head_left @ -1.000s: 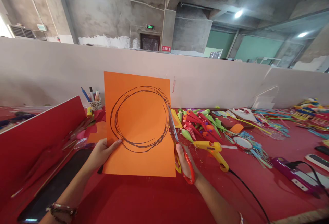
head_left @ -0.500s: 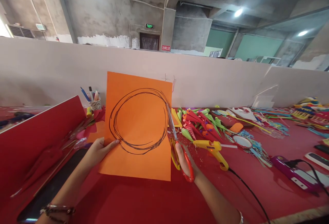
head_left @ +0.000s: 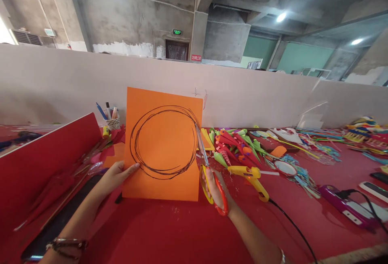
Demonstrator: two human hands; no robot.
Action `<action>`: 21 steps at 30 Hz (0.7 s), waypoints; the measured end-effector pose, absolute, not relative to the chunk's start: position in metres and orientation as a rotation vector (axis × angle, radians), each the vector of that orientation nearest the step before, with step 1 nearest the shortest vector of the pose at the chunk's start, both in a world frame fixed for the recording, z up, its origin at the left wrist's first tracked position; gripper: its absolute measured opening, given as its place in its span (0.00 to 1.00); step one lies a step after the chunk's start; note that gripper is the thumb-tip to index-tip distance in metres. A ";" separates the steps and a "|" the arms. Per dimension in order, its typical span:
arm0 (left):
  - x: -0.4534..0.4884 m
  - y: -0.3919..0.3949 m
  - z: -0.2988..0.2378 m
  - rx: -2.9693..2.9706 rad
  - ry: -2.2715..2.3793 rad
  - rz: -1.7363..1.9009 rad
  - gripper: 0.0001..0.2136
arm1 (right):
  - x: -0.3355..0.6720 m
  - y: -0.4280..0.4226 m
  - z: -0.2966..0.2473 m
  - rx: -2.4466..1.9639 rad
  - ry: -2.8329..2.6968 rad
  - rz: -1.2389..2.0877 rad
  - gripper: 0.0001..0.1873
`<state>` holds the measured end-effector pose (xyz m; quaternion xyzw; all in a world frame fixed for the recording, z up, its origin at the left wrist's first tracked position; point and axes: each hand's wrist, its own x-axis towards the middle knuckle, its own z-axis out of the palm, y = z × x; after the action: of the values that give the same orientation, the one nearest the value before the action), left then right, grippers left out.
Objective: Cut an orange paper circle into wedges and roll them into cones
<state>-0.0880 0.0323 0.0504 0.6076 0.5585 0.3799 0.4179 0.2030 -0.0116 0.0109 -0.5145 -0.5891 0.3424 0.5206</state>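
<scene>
My left hand (head_left: 117, 175) pinches the lower left edge of an orange paper sheet (head_left: 163, 144) and holds it upright above the red table (head_left: 182, 231). A scribbled black circle (head_left: 165, 142) fills most of the sheet. My right hand (head_left: 216, 189) grips scissors (head_left: 209, 175) with red and yellow handles. Their blades point up along the sheet's right edge, at the circle's right side.
A yellow glue gun (head_left: 250, 175) with a black cord lies just right of the scissors. Behind it lies a heap of red and green paper cones (head_left: 236, 144). A pen cup (head_left: 112, 120) stands at the back left beside a red board (head_left: 45, 163). A purple tool (head_left: 345, 207) lies at the right.
The orange sheet has shifted slightly and its lower edge has risen. The scissors have moved a little left along the sheet's right edge.
</scene>
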 end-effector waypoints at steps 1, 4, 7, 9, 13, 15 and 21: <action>-0.088 0.033 0.051 1.559 1.375 0.997 0.18 | 0.202 -0.012 0.010 -1.244 -1.422 0.836 0.22; -0.085 0.037 0.054 1.591 1.313 1.136 0.16 | 0.200 -0.014 0.008 -1.242 -1.461 0.856 0.22; -0.077 0.041 0.058 1.580 1.379 1.233 0.17 | 0.199 -0.017 0.010 -1.218 -1.513 0.847 0.23; -0.074 0.044 0.061 1.653 1.482 1.321 0.16 | 0.199 -0.017 0.010 -1.203 -1.537 0.849 0.23; -0.079 0.044 0.070 1.897 1.713 1.505 0.13 | 0.200 -0.015 0.009 -1.135 -1.565 0.892 0.23; -0.086 0.041 0.076 1.941 1.783 1.540 0.13 | 0.200 -0.015 0.009 -1.086 -1.588 0.900 0.22; -0.096 0.028 0.093 1.994 1.896 1.528 0.15 | 0.199 -0.018 0.011 -1.004 -1.626 0.820 0.21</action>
<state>-0.0964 0.0281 0.0929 0.6334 0.6025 0.4855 -0.0029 0.1994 -0.0183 0.0113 -0.4164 -0.6743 0.3399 0.5064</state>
